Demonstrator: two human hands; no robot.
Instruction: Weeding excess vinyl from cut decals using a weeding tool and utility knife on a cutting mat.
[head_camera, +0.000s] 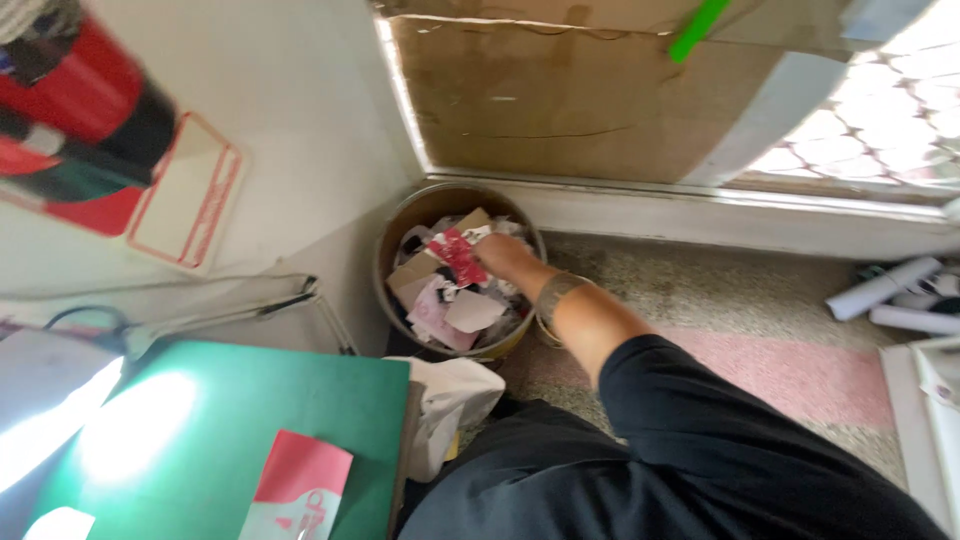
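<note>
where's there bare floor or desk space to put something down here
Free: the speckled floor between the window sill and the pink strip, and the green mat left of the red-and-white card. Crowded: the bin, heaped with paper scraps where the hand reaches in, and the far right by the white rolls.
</note>
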